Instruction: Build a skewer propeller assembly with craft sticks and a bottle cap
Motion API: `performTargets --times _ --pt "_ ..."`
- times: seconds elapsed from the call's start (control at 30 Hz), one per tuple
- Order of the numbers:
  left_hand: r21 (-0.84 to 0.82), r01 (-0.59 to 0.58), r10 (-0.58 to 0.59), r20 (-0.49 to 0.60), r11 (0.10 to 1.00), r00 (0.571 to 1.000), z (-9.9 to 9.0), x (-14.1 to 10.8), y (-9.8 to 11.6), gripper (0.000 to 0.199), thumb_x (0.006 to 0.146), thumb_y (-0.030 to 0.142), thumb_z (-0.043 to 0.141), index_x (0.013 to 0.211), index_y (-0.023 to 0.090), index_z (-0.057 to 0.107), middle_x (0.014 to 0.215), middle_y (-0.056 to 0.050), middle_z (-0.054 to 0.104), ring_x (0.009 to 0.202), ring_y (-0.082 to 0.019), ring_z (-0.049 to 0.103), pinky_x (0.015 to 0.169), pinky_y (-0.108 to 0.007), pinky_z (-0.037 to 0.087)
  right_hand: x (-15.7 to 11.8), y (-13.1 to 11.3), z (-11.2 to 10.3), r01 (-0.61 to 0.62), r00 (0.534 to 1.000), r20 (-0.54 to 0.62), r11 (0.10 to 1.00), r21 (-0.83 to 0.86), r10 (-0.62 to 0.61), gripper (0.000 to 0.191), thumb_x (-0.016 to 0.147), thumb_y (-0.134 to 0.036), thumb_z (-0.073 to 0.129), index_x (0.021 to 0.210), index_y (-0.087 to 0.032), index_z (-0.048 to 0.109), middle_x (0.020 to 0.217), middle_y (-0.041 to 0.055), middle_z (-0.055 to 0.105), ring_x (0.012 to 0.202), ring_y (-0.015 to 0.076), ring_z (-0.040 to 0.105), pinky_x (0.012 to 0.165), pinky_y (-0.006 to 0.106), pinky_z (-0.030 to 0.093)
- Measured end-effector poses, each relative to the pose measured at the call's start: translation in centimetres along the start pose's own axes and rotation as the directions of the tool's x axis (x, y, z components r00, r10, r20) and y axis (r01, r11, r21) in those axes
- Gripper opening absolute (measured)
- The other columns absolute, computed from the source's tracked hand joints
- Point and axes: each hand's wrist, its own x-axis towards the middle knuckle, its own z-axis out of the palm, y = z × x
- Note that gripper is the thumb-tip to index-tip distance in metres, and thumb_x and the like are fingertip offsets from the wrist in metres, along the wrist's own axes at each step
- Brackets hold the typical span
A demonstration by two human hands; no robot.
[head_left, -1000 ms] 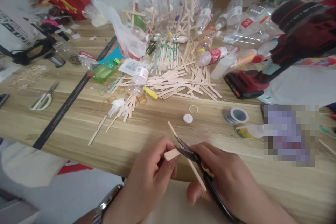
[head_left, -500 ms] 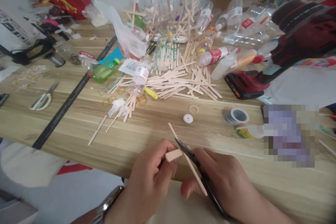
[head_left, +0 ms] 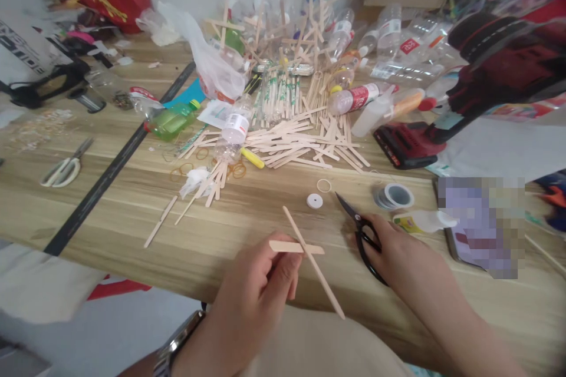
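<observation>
Two crossed wooden sticks (head_left: pixel 319 278) are pinched between the thumb and fingers of my left hand (head_left: pixel 260 288), near the table's front edge. One stick lies crosswise over the other in a slanted X. To their right, my right hand (head_left: pixel 398 253) grips black-handled scissors (head_left: pixel 360 235) low over the table, blades pointing up and left, apart from the sticks. A white disc (head_left: pixel 314 201) and a pale ring (head_left: pixel 324 185) lie just left of the blade tips.
Loose wooden sticks (head_left: pixel 287 144) and plastic bottles (head_left: pixel 354 99) crowd the table's back. A red-and-black power tool (head_left: pixel 411 141), a tape roll (head_left: pixel 397 195), a glue bottle (head_left: pixel 415 222) and a phone (head_left: pixel 473 230) lie right. White-handled scissors (head_left: pixel 62 171) rest at the left.
The scissors in my right hand have moved away from the sticks, up and to the right. The shorter stick in my left hand now shows on both sides of the longer one.
</observation>
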Motion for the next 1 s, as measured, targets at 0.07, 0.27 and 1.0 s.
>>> performTargets --times 0.07,0.27,1.0 --pt "0.005 0.015 -0.015 -0.008 1.000 1.000 0.0 0.0 0.0 0.039 0.100 0.041 0.039 0.067 0.021 0.044 0.058 0.006 0.044 0.053 -0.011 0.040 0.051 -0.023 0.029 0.1 0.3 0.5 -0.031 0.998 0.054 1.000 0.005 0.031 0.027 0.090 -0.028 0.055 0.113 -0.016 0.060 0.092 0.0104 0.075 0.072 0.0289 0.074 0.053 0.035 0.055" --pt "0.113 -0.037 0.039 -0.011 0.993 0.999 0.1 0.0 0.2 0.042 0.100 0.041 0.039 0.063 0.021 0.040 0.056 0.007 0.041 0.053 -0.010 0.040 0.052 -0.024 0.029 -0.6 -1.2 -2.4 0.098 0.985 -0.146 0.995 0.024 -0.093 0.031 0.094 -0.027 0.047 0.114 -0.014 0.067 0.088 0.0120 0.073 0.077 0.0347 0.073 0.060 0.047 0.059" --pt "0.400 -0.381 0.429 -0.034 0.834 0.903 0.4 -0.7 0.1 0.024 0.092 0.014 0.046 0.076 0.022 0.061 0.062 0.005 0.062 0.055 -0.010 0.057 0.055 -0.018 0.039 -1.5 -7.5 -5.0 0.238 0.964 -0.215 0.151 0.959 -0.154 0.034 0.080 -0.045 0.072 0.114 -0.047 0.069 0.099 0.0019 0.079 0.092 0.0188 0.073 0.077 0.029 0.061"
